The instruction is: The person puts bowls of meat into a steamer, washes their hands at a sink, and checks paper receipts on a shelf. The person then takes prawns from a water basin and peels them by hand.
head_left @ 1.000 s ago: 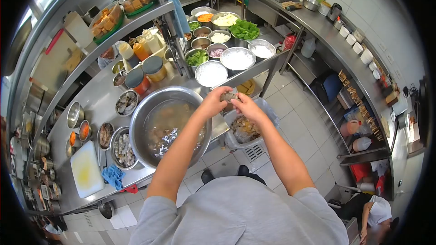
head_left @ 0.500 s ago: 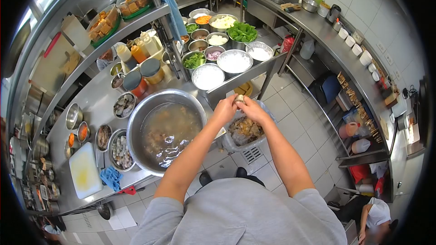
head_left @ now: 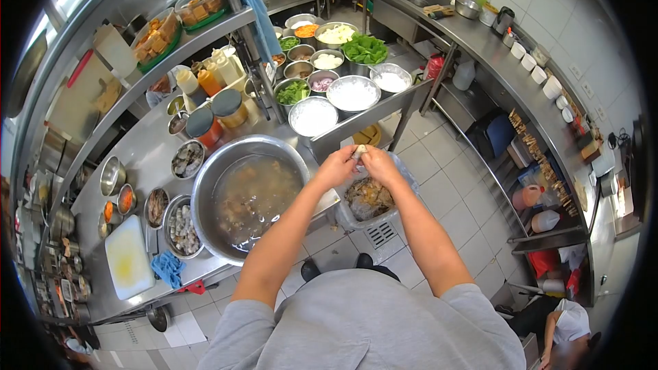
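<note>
Both hands meet above the lined bin [head_left: 406, 167], fingers closed around a small pale lump of food [head_left: 359, 151] whose kind I cannot make out. My left hand [head_left: 336, 167] grips it from the left, and my right hand [head_left: 379, 165] pinches it from the right. Brown, wet scraps [head_left: 370, 199] lie in the bin below. Left of my left forearm stands a large metal basin [head_left: 201, 195] of cloudy water, with brownish pieces under the surface. A bowl of grey shrimp [head_left: 184, 227] sits beside the basin.
Metal bowls of white powder [head_left: 354, 94] and cut vegetables [head_left: 293, 92] crowd the stand ahead. On the left counter lie a cutting board [head_left: 129, 257], a blue cloth [head_left: 168, 268] and lidded jars [head_left: 203, 125]. Another person [head_left: 569, 325] is at the lower right.
My hands have shifted slightly, and the fingers have turned a little around the pale lump. Both hands stay above the bin.
</note>
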Available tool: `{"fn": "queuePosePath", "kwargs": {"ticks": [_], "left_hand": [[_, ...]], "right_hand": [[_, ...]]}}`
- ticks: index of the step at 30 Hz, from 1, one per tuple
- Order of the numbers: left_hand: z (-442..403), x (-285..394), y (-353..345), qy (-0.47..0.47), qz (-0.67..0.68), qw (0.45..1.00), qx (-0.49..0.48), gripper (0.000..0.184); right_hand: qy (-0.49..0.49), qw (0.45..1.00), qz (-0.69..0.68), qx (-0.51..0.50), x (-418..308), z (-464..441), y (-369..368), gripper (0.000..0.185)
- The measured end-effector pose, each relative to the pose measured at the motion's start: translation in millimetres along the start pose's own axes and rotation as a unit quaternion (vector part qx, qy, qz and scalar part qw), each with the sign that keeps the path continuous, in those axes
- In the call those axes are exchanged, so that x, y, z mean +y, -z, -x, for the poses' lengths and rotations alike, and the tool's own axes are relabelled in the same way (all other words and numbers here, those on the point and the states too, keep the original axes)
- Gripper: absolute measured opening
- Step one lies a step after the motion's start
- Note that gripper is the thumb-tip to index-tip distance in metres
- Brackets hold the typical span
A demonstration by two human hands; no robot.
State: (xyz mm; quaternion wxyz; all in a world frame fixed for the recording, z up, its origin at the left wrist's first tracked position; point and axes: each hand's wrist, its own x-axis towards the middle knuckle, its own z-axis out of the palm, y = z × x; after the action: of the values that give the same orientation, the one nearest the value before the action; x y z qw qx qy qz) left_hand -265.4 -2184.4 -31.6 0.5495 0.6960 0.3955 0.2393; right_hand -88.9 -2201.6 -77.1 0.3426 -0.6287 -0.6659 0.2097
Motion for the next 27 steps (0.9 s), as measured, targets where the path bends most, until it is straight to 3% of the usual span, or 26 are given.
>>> {"fn": "queuePosePath", "kwargs": {"ticks": [1,2,4,5,6,8,9,11,12,14,15,17,20,24,26,27], "left_hand": [[0.5,-2.6,1.2,0.001,0.102,0.994,-0.039,0.036],[2.4,1.8,0.8,0.000,0.102,0.994,-0.040,0.036],[6.3,10.6,1.4,0.026,0.268,0.959,-0.092,0.033],[6.2,12.6,1.3,0.026,0.267,0.959,-0.093,0.033],[4.5,15.4,0.6,0.022,0.312,0.946,-0.084,0.031],[-1.6,16.0,-2.3,0.017,0.358,0.931,-0.074,0.029],[-6.4,12.2,-4.0,0.034,0.381,0.924,-0.027,0.027],[-12.9,7.5,-5.3,0.052,0.401,0.914,0.038,0.024],[-13.8,6.4,-4.5,0.052,0.400,0.914,0.038,0.024],[-17.1,3.2,-4.0,0.024,0.406,0.910,0.081,0.023],[-18.4,1.6,-4.6,0.024,0.407,0.910,0.080,0.023],[-20.4,-0.7,-4.8,0.038,0.369,0.920,0.124,0.022],[-21.6,-4.8,-5.7,0.018,0.320,0.939,0.123,0.025],[-22.1,-15.4,-2.8,0.015,0.166,0.980,0.104,0.026],[-22.0,-16.8,2.9,-0.048,-0.105,0.990,0.085,0.026],[-18.9,-14.3,2.8,-0.046,-0.104,0.990,0.086,0.026]], "right_hand": [[-0.059,0.992,-0.101,-0.053,6.1,-3.2,1.7,0.032],[-0.116,0.967,-0.200,-0.106,13.2,-6.3,2.4,0.031],[-0.156,0.957,-0.211,-0.122,27.5,-10.6,4.7,0.026],[-0.197,0.945,-0.221,-0.139,28.8,-10.6,6.2,0.024],[-0.197,0.945,-0.221,-0.139,29.2,-9.5,5.7,0.024],[-0.136,0.974,-0.181,-0.027,29.0,-6.7,5.0,0.024],[-0.136,0.974,-0.180,-0.027,44.2,-7.9,-1.6,0.024],[0.012,0.991,-0.011,0.133,56.9,-10.0,-7.7,0.030],[0.012,0.991,-0.011,0.134,55.6,-9.8,-6.0,0.030],[-0.015,0.974,-0.213,0.079,43.7,-7.3,6.5,0.034],[-0.015,0.974,-0.213,0.080,22.5,-1.6,18.8,0.034],[-0.149,0.903,-0.394,-0.087,-19.4,11.1,40.1,0.025],[-0.139,0.880,-0.423,-0.164,-9.6,13.0,34.2,0.022],[-0.128,0.920,-0.348,-0.125,-2.0,14.9,27.0,0.024],[-0.073,0.970,-0.224,-0.068,-3.4,16.1,28.5,0.024],[-0.073,0.969,-0.224,-0.070,-5.8,16.8,27.6,0.024]]}}
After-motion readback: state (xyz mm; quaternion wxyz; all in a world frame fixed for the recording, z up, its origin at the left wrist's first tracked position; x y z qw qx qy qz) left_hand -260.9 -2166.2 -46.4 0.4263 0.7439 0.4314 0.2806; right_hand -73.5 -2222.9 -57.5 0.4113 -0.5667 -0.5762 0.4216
